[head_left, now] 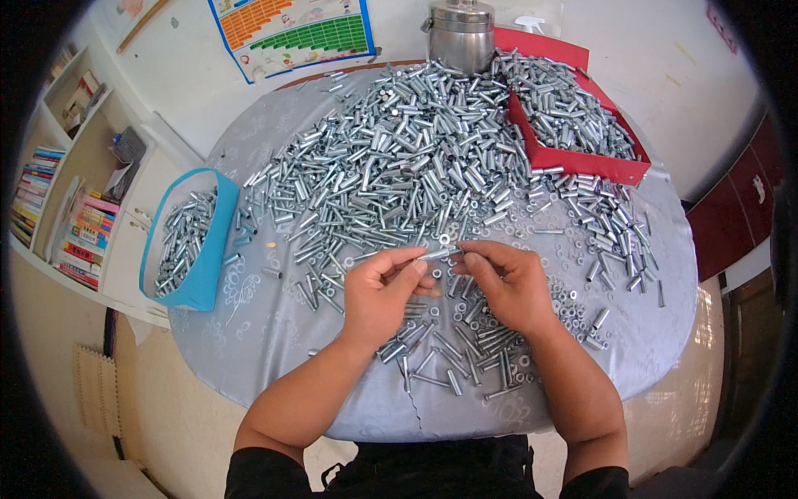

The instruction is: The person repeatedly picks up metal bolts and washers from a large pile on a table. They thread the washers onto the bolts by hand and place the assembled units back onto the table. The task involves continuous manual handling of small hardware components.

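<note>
In front of the big pile, my left hand (378, 295) pinches a silver sleeve anchor bolt (438, 254), lying nearly level between thumb and fingers. My right hand (509, 287) has its thumb and fingertips closed at the bolt's right end. A small part, perhaps a nut or washer, may sit there, but the fingers partly hide it. Beneath and between my hands lie loose bolts (453, 358). Small washers and nuts (569, 312) are scattered right of my right wrist. Beyond my fingers rises a large heap of metal sleeves and bolts (399, 158).
A blue open box (223, 241) of metal sleeves stands at the table's left. The red box (582, 166) at the back right is full of similar parts. A steel pot (461, 41) stands at the back. A grey cloth (216, 349) covers the round table; shelves (108, 166) stand left.
</note>
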`<state>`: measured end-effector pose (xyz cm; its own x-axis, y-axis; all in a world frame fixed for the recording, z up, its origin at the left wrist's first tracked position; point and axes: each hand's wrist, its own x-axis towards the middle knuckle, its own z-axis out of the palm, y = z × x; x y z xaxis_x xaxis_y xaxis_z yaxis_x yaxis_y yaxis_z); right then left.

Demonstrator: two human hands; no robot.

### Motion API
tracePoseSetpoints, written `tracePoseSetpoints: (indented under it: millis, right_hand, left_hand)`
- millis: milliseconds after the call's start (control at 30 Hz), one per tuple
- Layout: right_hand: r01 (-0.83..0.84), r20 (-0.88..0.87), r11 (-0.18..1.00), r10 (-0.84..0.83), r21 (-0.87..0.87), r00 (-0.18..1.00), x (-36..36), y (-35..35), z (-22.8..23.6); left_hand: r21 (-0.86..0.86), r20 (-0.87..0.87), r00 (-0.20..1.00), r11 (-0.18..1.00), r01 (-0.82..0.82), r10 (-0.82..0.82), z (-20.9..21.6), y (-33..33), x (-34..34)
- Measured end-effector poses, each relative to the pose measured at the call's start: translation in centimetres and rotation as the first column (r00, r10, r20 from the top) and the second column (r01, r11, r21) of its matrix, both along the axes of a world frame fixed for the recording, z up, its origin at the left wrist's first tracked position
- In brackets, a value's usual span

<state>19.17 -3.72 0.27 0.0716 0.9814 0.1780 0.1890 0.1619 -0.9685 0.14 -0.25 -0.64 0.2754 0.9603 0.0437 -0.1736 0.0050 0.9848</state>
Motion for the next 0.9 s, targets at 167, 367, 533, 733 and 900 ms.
tracePoseSetpoints:
  millis: [167,367,533,733,900]
  right_hand:
    - [-0.042,-0.222,0.998,0.03,-0.049,0.975,0.2,0.4,-0.5]
    - [-0.069,-0.125,0.996,0.061,-0.064,0.99,0.7,0.3,-0.1]
    - [0.162,-0.154,0.986,-0.168,-0.049,0.974,2.7,0.8,0.4]
    - [0.311,0.323,0.945,-0.328,0.104,0.888,4.5,1.0,0.0]
    - [0.182,0.556,0.967,-0.252,0.179,0.792,5.1,1.1,-0.8]
  left_hand:
    - [-0.012,-0.009,0.999,0.999,0.036,-0.036,0.1,0.1,-0.2]
    - [-0.021,0.017,0.995,0.995,0.099,-0.099,0.0,0.2,-0.3]
    - [-0.045,0.077,0.996,0.998,0.049,-0.046,0.2,0.2,-0.3]
    - [-0.054,0.083,0.997,0.998,0.015,-0.01,0.2,0.3,-0.4]
    - [-0.036,0.081,0.996,0.999,0.033,-0.03,0.2,0.3,-0.3]
